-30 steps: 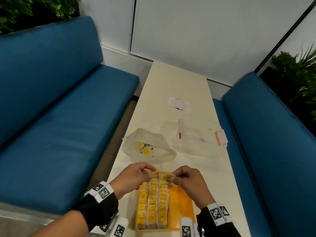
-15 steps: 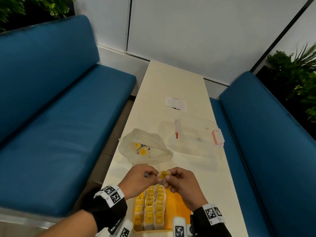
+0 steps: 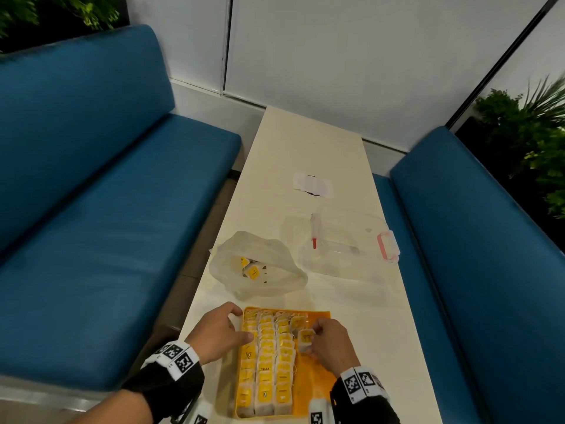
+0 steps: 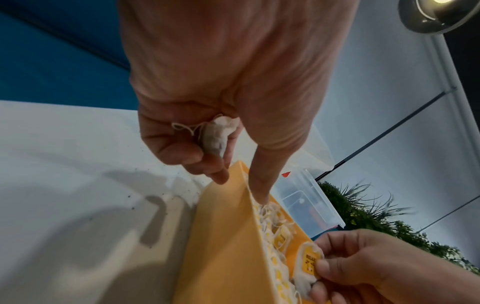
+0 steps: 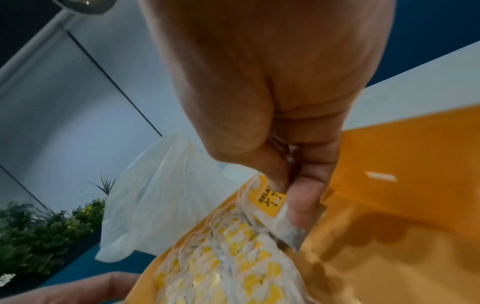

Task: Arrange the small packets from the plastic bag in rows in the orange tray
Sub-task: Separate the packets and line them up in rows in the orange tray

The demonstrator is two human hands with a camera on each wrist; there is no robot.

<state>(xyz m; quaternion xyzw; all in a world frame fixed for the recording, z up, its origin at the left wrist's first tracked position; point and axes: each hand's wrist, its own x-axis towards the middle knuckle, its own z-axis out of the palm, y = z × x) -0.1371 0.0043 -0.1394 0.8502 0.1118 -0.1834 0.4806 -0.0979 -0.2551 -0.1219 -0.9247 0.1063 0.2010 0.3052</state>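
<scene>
— Pinching one small packet [image 3: 305, 339] between thumb and forefinger, the right hand [image 3: 331, 344] holds it just above the bare right part of the orange tray [image 3: 315, 377], beside the third row. What is the other hand doing?

— The left hand [image 3: 218, 333] sits at the tray's far-left corner, its index finger [image 4: 262, 185] stretched down onto the strings of the nearest row while the curled fingers hold a second, greyish packet [image 4: 215, 135] against the palm. Both hands, then, are closed on packets, and well apart across the tray.

— How far along does the job look?

— Well past half, by my reading. Three rows [image 3: 266, 362] run near to far along the left of the tray, and a fourth has one packet [image 3: 298, 321] at its far end. The right side is still bare orange.

— And what is left?

— The plastic bag [image 3: 260, 267], lying open on the surface just beyond the tray, shows a few yellow-tagged packets [image 3: 252, 270] inside; how many I cannot tell. Those, plus the two in hand, seem to be the remainder. To the bag's right stands a clear box [image 3: 345, 243] with pink clips.
</scene>
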